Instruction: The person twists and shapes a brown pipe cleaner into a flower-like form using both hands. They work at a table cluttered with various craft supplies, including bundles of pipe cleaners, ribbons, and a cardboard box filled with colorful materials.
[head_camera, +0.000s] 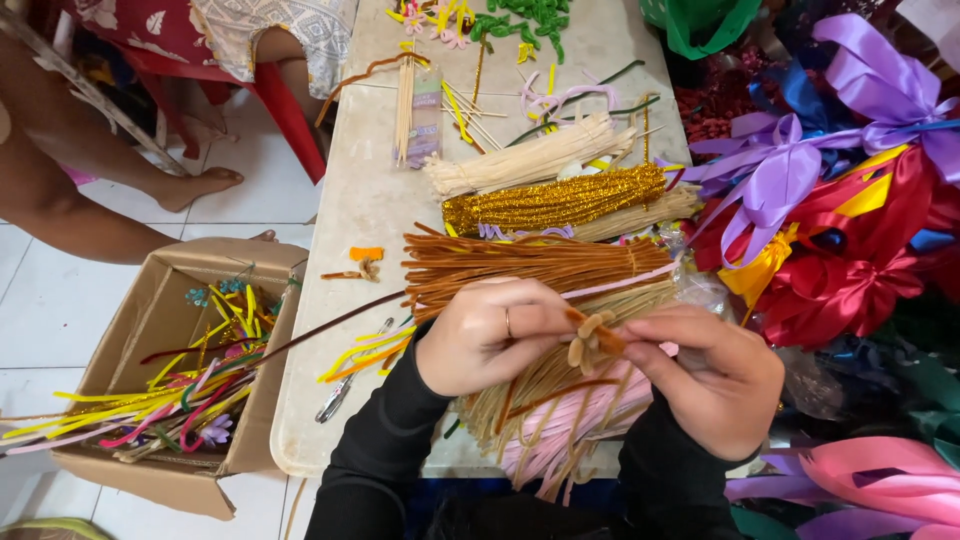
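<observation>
My left hand (487, 334) and my right hand (715, 375) meet over the table's near edge, both pinching a small flower (590, 338) twisted from tan and brown pipe cleaners. A ring sits on one left finger. A long dark brown stem (330, 322) runs from under my left hand out to the left. Beneath my hands lie bundles of tan (520, 395), pink (560, 440) and brown pipe cleaners (520, 265).
A white table (360, 200) carries gold (555, 200) and cream pipe cleaner bundles (520, 160), wooden skewers (405, 100), pliers (340, 395). A cardboard box (150, 330) of finished stems stands at left. Satin ribbon bows (830, 200) are piled at right. Another person's leg (80, 190) is far left.
</observation>
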